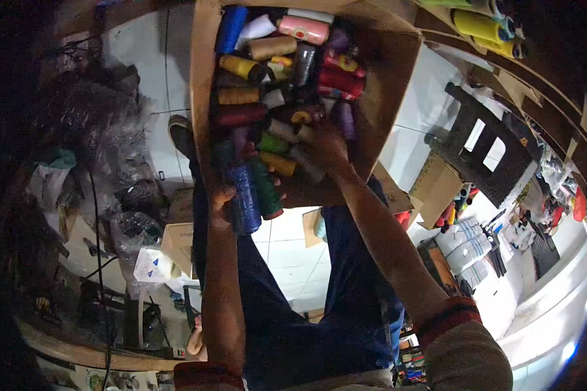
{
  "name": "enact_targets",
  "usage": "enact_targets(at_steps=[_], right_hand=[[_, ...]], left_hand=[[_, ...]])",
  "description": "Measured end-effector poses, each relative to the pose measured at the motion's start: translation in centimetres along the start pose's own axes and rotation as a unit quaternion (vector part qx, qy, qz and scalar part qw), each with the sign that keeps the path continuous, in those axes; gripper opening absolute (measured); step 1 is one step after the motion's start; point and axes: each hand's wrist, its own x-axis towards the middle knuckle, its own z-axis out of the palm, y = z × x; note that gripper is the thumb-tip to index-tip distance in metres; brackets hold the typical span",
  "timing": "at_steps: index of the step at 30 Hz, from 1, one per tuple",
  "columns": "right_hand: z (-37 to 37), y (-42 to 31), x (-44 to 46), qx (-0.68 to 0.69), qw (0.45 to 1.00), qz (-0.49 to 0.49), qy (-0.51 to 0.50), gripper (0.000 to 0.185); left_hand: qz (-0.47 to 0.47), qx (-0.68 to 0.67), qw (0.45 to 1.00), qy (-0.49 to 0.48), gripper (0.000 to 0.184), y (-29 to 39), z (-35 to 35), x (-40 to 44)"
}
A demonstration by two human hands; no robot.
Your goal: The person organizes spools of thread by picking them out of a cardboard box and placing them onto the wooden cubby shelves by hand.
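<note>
A cardboard box [205, 78] full of thread spools in many colours is in front of me. At its near left corner, my left hand [222, 199] is closed around a blue thread spool [244, 199] and a dark green thread spool [265, 190], held side by side. Inside the box, my right hand [328, 150] reaches down among the spools, near a dark red spool [306, 115] and a purple one [344, 120]. Its fingertips are dark and partly hidden, so I cannot tell whether they grip anything. A red spool [341, 83] and a pink spool [303, 30] lie farther back.
Yellow spools [482, 26] sit on a shelf at the upper right. Clear plastic wrapping [120, 130] is heaped on the left. To the right are an open carton [437, 186] and a dark slotted panel [486, 143]. My legs [346, 260] are below the box.
</note>
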Motion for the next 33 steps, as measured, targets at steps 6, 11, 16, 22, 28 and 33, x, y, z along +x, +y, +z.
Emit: enact_targets(at_steps=[6,11,16,22,28,33], right_hand=[[2.4,0.0,-4.6,0.020,0.999,0.030,0.005,0.036],[5.7,2.0,-3.9,-0.056,0.997,0.049,-0.032,0.039],[-4.5,0.4,-7.9,0.195,0.974,0.049,-0.106,0.048],[-17.7,-6.5,-15.6,0.470,0.863,-0.118,-0.144,0.071],[-23.8,-13.6,-19.9,0.225,0.955,-0.186,-0.047,0.067],[-25.6,-13.4,-22.0,0.241,0.958,-0.149,-0.050,0.058]], left_hand=[[0.029,-0.007,0.999,0.013,0.078,1.0,-1.1,0.1],[0.014,-0.020,1.000,-0.015,0.076,1.4,-1.9,-0.4],[0.013,-0.059,0.997,-0.042,0.076,2.3,2.1,-0.3],[0.116,0.055,0.991,0.047,0.081,1.4,3.2,-0.5],[0.128,0.006,0.991,-0.030,0.086,-0.8,5.3,1.0],[0.102,0.033,0.994,0.007,0.086,-0.8,6.8,0.2]])
